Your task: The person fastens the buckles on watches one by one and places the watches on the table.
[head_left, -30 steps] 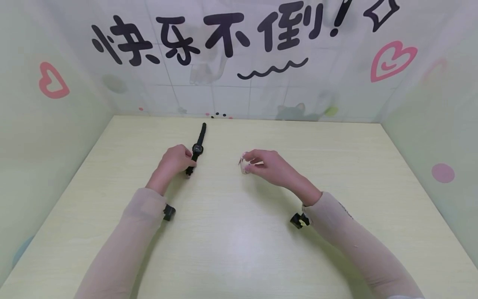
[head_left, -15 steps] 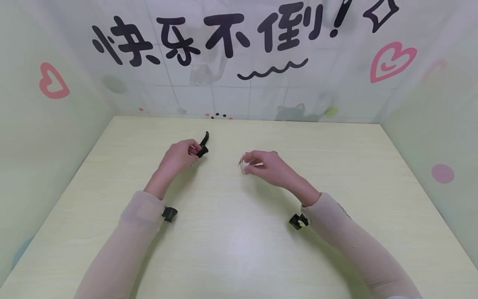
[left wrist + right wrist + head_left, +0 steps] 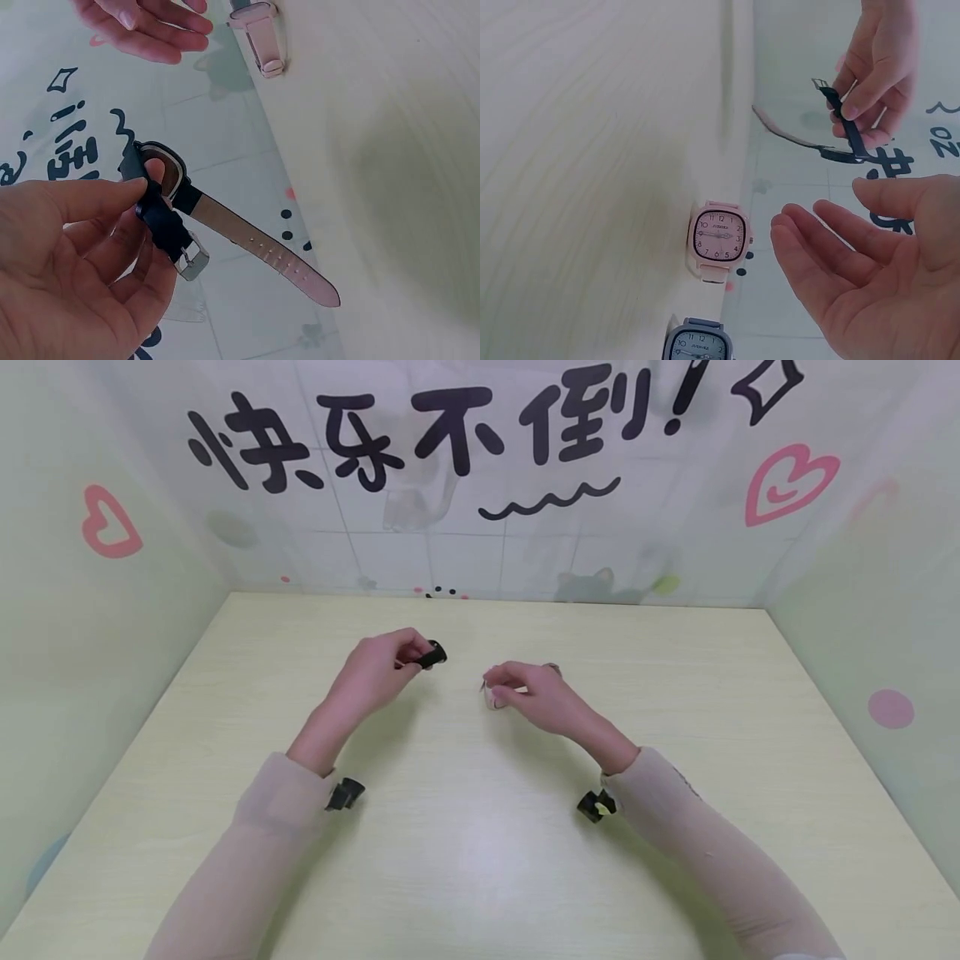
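My left hand (image 3: 378,667) pinches a black-strapped wristwatch (image 3: 161,202) between thumb and fingers, held above the table. One strap end with its buckle rests along the fingers in the left wrist view, while the brown-lined other end hangs free. My right hand (image 3: 877,277) holds nothing, its fingers loosely bent above the table. Near it in the right wrist view lies a pink square-faced wristwatch (image 3: 720,235), with a blue-grey wristwatch (image 3: 697,343) beside it, cut off by the frame edge. In the head view the right fingers mostly cover these watches.
A pale wooden table (image 3: 480,860) reaches to a printed curtain (image 3: 480,560) at the back, with more printed sheets at both sides. Black wrist cameras hang under the left cuff (image 3: 345,794) and the right cuff (image 3: 596,806).
My left hand has lifted the black wristwatch off the table and carried it to the right, its strap folding as it rose. The right hand has stayed nearly still.
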Demonstrator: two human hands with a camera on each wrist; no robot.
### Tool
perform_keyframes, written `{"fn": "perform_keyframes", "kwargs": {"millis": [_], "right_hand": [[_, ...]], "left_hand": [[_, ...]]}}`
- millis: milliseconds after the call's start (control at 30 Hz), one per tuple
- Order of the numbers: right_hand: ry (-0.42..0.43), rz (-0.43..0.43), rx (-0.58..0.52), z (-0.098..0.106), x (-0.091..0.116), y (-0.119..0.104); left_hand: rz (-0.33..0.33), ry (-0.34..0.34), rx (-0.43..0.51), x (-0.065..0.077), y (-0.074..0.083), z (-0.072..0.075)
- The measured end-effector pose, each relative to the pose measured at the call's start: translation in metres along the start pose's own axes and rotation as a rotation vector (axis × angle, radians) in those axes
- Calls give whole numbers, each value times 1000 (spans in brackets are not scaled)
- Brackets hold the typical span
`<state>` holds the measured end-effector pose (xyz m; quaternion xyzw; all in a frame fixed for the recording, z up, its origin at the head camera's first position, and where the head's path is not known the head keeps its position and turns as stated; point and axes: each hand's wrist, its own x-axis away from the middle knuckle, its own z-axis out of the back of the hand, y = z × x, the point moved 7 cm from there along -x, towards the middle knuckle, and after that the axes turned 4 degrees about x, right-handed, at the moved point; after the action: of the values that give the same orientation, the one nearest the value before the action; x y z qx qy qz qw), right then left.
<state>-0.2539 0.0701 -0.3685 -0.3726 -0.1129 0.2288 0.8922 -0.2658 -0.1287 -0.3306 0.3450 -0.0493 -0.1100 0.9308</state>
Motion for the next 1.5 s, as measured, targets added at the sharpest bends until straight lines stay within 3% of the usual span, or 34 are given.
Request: {"fn": "perform_keyframes", "kwargs": {"millis": [133,233,367,533,933,1167,1300,1500], "right_hand": [[17,14,-52,2,-2,0],[-4,7,-247,2,-4,0],[-39,-79,-555,2,-6,3],[-65,-164,-784,1,-8,4],[-206,-169,-929,-7,-2,-7],[-83,-152,-1065,5,-4,-5],[24,-178,-1111,15,-2,1],[133,-183,-1201,28,3,6]], "left_hand": [[-51,21,6,6,16,1],[-110,34,23,10,29,0],[-199,38,47,17,46,-3],[-295,38,71,23,63,-8],[-461,-1,12,30,82,-27],[-518,-29,-54,33,84,-36],[-506,-75,-61,33,80,-39],[-436,-129,38,29,65,-39]]}}
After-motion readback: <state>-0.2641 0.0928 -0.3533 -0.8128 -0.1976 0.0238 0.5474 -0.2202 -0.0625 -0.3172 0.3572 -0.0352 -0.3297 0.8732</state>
